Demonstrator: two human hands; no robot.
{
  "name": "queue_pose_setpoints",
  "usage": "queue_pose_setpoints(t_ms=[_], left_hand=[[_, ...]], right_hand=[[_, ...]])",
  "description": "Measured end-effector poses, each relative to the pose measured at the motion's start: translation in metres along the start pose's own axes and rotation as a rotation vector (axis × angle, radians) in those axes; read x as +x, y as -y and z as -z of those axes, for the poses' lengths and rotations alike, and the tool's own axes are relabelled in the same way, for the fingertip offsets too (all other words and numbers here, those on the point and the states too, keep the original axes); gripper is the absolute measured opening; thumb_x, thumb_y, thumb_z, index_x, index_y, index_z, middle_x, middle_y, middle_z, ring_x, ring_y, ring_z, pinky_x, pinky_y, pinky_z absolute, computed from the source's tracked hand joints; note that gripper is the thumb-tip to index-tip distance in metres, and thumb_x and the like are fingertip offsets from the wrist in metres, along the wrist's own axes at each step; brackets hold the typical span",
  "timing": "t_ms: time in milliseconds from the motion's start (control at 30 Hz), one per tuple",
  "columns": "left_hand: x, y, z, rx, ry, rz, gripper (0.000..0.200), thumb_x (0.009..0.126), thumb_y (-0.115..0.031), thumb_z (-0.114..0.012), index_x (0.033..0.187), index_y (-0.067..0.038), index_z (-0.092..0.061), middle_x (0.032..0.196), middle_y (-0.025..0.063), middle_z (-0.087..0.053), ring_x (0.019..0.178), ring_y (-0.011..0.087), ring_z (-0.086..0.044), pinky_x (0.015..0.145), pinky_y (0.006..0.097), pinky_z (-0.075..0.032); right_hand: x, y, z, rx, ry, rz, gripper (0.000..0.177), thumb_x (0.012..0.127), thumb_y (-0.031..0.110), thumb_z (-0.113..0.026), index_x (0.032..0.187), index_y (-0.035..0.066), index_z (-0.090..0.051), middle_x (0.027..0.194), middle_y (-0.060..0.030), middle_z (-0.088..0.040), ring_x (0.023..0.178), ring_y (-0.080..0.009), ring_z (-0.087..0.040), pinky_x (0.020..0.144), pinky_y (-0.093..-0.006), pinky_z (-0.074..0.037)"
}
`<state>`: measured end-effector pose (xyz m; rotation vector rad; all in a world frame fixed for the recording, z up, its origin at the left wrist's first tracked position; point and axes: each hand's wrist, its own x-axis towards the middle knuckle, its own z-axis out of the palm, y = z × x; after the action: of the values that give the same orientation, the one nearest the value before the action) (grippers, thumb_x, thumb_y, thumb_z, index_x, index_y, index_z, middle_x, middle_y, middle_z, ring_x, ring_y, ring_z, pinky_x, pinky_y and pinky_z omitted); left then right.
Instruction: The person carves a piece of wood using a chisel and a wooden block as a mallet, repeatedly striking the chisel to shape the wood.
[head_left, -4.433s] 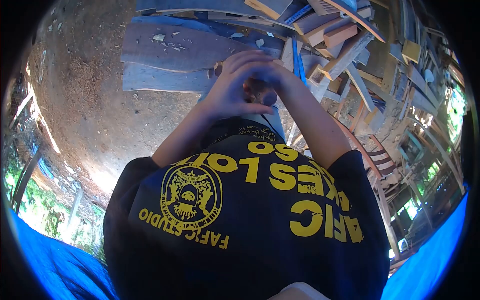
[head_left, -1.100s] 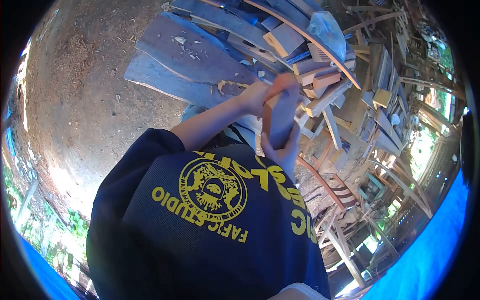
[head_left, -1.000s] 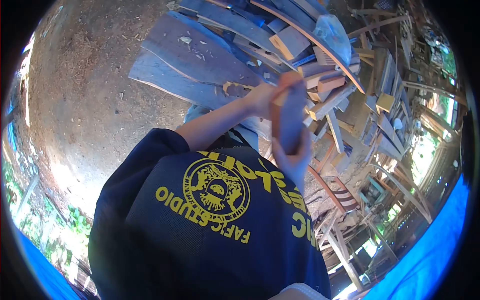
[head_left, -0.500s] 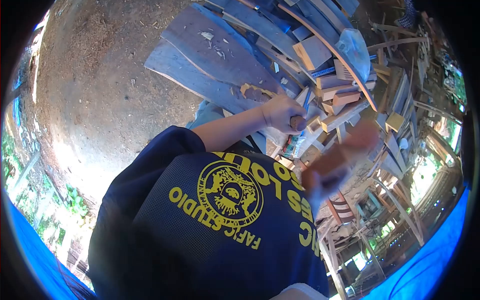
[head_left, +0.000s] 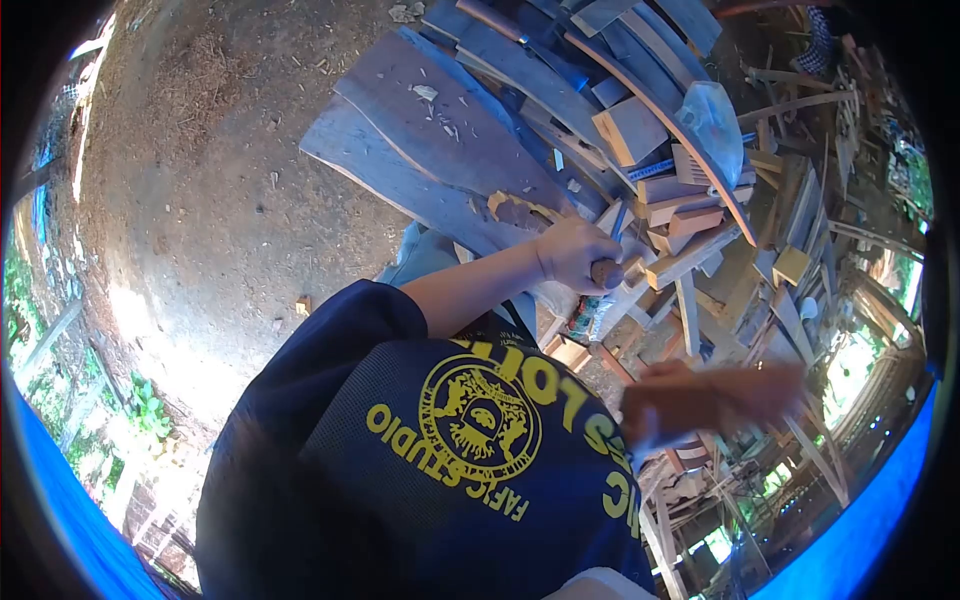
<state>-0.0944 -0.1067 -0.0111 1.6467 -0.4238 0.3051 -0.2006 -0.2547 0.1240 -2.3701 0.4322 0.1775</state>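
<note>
My left hand (head_left: 578,253) is closed around a tool with a round wooden handle (head_left: 606,272). A thin bluish blade (head_left: 620,216) sticks up from the fist. The hand hovers over the edge of a pile of grey planks (head_left: 440,150). My right hand (head_left: 668,405) is low on the right, blurred by motion. It holds a flat reddish-brown piece of wood (head_left: 755,392) that points out to the right. The two hands are well apart. My dark blue shirt with yellow print (head_left: 470,440) fills the lower part of the view.
Offcut blocks (head_left: 628,128), curved slats and a clear plastic bag (head_left: 712,118) are stacked behind the planks. Bare dirt ground (head_left: 200,200) with chips lies to the left. Wooden frames and slats (head_left: 790,330) crowd the right side. Blue tarp (head_left: 860,540) edges the bottom.
My right hand has swung the piece of wood away from the left hand, down and to the right. My left hand has kept the tool near the planks. The view has shifted slightly.
</note>
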Motion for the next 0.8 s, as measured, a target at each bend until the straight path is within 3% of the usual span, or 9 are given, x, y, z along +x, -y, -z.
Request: queue_pose_setpoints(t_ms=[233, 367, 433, 567, 633, 667, 733, 800], left_hand=[[-0.002, 0.01, -0.002, 0.007, 0.025, 0.021, 0.023, 0.061, -0.027, -0.073, 0.076, -0.013, -0.061, 0.064, 0.0078, -0.059, 0.06, 0.0304, -0.061, 0.053, 0.0406, -0.046], [0.0, 0.006, 0.002, 0.002, 0.032, 0.03, 0.035, 0.055, -0.028, -0.074, 0.087, -0.016, -0.066, 0.071, 0.0095, -0.063, 0.067, 0.032, -0.063, 0.059, 0.0413, -0.049], [0.002, 0.004, 0.003, 0.002, 0.05, 0.044, 0.037, 0.055, -0.028, -0.074, 0.09, -0.017, -0.067, 0.072, 0.0095, -0.064, 0.068, 0.032, -0.063, 0.06, 0.0406, -0.05], [0.003, 0.006, 0.001, -0.032, 0.013, 0.011, 0.038, 0.057, -0.024, -0.077, 0.092, -0.012, -0.068, 0.067, 0.0093, -0.059, 0.061, 0.032, -0.06, 0.056, 0.0397, -0.047], [0.002, 0.004, 0.001, -0.052, 0.026, -0.006, 0.035, 0.057, -0.024, -0.076, 0.089, -0.012, -0.067, 0.067, 0.0094, -0.059, 0.061, 0.0324, -0.059, 0.055, 0.04, -0.046], [0.002, 0.0, 0.002, -0.01, 0.037, 0.024, 0.031, 0.058, -0.024, -0.076, 0.084, -0.012, -0.065, 0.065, 0.0091, -0.058, 0.06, 0.0327, -0.058, 0.055, 0.0389, -0.046], [0.004, -0.005, 0.006, 0.049, 0.053, 0.018, 0.027, 0.059, -0.023, -0.076, 0.08, -0.011, -0.063, 0.063, 0.0089, -0.056, 0.06, 0.033, -0.058, 0.054, 0.0378, -0.046], [0.003, -0.008, 0.008, 0.067, 0.254, 0.253, 0.035, 0.06, -0.021, -0.076, 0.088, -0.009, -0.058, 0.075, 0.0111, -0.058, 0.074, 0.0332, -0.06, 0.069, 0.0401, -0.047]], right_hand=[[0.009, 0.008, -0.007, 0.08, 0.264, -0.05, 0.078, 0.072, 0.014, -0.071, 0.135, -0.002, -0.026, 0.123, -0.022, -0.048, 0.11, -0.0244, -0.05, 0.091, -0.0372, -0.042], [0.013, 0.032, 0.002, 0.097, 0.266, -0.055, 0.071, 0.071, 0.018, -0.071, 0.129, -0.001, -0.033, 0.107, -0.0191, -0.053, 0.101, -0.028, -0.052, 0.088, -0.0398, -0.042], [0.018, 0.028, 0.01, -0.034, 0.3, 0.087, 0.07, 0.072, 0.018, -0.07, 0.128, -0.001, -0.034, 0.102, -0.0193, -0.055, 0.094, -0.0299, -0.055, 0.084, -0.0404, -0.044], [0.019, 0.029, 0.014, 0.087, 0.316, 0.127, 0.068, 0.075, 0.021, -0.067, 0.13, -0.001, -0.033, 0.105, -0.0203, -0.056, 0.093, -0.0302, -0.057, 0.084, -0.0405, -0.045], [0.015, 0.04, 0.021, 0.72, 0.471, -0.298, 0.067, 0.077, 0.027, -0.063, 0.132, 0.0, -0.033, 0.107, -0.0203, -0.054, 0.098, -0.0282, -0.056, 0.088, -0.0393, -0.044], [0.015, 0.033, 0.016, 0.731, 0.458, -0.282, 0.067, 0.077, 0.027, -0.063, 0.132, 0.0, -0.033, 0.107, -0.0203, -0.054, 0.098, -0.0282, -0.056, 0.088, -0.0393, -0.044], [0.017, 0.011, 0.001, 1.092, 0.384, 0.06, 0.069, 0.079, 0.032, -0.06, 0.134, 0.0, -0.032, 0.113, -0.0197, -0.052, 0.104, -0.0256, -0.054, 0.091, -0.0373, -0.043], [0.015, 0.013, 0.005, 1.112, 0.275, 0.049, 0.073, 0.078, 0.033, -0.062, 0.135, -0.001, -0.032, 0.121, -0.0192, -0.048, 0.109, -0.0254, -0.052, 0.091, -0.0371, -0.043]])
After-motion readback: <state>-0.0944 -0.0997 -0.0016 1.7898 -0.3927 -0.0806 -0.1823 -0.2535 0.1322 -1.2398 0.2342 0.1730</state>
